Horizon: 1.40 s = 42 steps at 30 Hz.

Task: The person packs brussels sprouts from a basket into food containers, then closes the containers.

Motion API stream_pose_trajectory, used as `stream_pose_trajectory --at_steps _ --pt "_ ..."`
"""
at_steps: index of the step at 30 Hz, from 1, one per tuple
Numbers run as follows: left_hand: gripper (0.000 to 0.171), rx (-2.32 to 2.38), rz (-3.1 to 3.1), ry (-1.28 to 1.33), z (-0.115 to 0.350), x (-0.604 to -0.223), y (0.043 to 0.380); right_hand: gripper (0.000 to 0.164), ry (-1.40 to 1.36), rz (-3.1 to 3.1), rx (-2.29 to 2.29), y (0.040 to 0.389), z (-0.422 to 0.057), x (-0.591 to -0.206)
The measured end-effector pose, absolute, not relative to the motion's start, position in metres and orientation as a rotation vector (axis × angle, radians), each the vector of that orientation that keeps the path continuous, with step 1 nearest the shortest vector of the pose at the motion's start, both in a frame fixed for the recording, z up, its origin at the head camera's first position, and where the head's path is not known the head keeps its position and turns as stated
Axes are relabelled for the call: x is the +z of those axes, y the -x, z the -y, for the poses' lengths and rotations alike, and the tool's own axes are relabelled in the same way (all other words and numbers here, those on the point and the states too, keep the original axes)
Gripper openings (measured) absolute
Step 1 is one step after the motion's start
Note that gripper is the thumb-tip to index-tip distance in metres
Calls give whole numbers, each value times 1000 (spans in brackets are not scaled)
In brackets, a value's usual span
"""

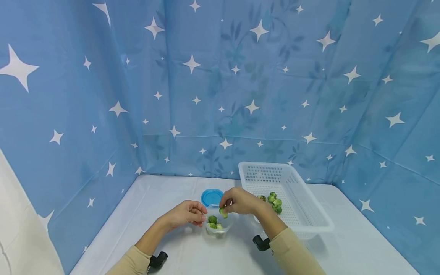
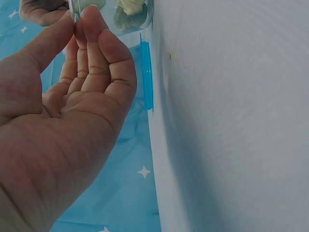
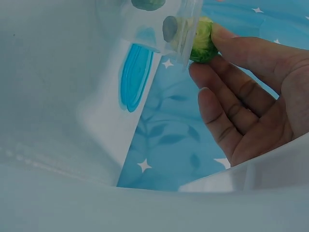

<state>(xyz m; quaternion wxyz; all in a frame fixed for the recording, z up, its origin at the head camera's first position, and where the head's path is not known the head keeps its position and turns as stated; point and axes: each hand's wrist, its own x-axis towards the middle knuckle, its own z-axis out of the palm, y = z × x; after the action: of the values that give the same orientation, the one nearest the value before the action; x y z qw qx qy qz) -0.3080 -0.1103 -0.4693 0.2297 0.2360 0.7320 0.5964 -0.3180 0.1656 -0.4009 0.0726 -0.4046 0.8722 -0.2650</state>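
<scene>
A small clear plastic container (image 1: 217, 232) stands on the white table with several green Brussels sprouts (image 1: 212, 219) in it. My left hand (image 1: 185, 214) pinches its left rim between thumb and fingertips, as the left wrist view shows close up. Over the container's far right part, my right hand (image 1: 239, 201) holds one Brussels sprout (image 3: 204, 43) between thumb and fingers. In the right wrist view that sprout is right at the container's rim, and its lower fingers are loosely bent.
A blue lid (image 1: 212, 197) lies on the table just behind the container. To the right stands a white perforated basket (image 1: 309, 200), holding several more Brussels sprouts (image 1: 275, 202) near its left side. A blue star-patterned curtain (image 1: 220, 95) hangs behind the table.
</scene>
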Motion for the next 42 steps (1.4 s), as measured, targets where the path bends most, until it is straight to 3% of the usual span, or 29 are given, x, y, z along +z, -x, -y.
stream_pose_trajectory --at_steps 42 --pt "36 1636 -2021 -674 111 -469 308 9 1224 -2684 -433 312 -147 -408"
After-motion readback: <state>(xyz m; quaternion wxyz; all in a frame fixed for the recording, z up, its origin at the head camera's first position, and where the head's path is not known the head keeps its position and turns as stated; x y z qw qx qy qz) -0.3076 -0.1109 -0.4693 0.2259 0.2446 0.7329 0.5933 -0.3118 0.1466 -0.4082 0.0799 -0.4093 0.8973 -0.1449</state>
